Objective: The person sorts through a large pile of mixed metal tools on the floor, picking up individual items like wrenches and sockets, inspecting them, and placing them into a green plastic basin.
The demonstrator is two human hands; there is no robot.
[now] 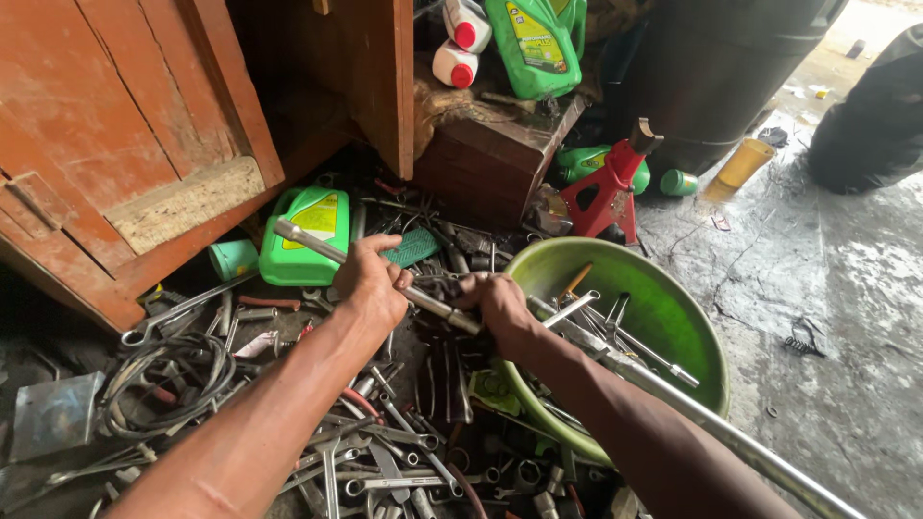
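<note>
Seen from above, a person's two bare forearms reached forward over a floor strewn with metal tools. The left hand (370, 284) was closed around a long grey metal bar with a socket-like end (327, 250), which slanted from upper left down toward the right. The right hand (498, 306) was wrapped around the lower end of that same bar, so the two hands sat close together along it, just apart, both clamped on it. The bar was held just above the pile of loose steel wrenches and spanners (385, 461) and just left of a round green plastic basin (673, 317), which held more wrenches and a screwdriver. A long shiny metal pipe (731, 437) ran under the right forearm toward the lower right. Behind the hands lay a green plastic oil jug with a yellow label (308, 235), tipped on its side against a worn red-brown wooden cabinet (115, 144). A coil of black cable (168, 380) lay at the left. Farther back stood a red metal jack stand (606, 192) on stained grey concrete (827, 288).
</note>
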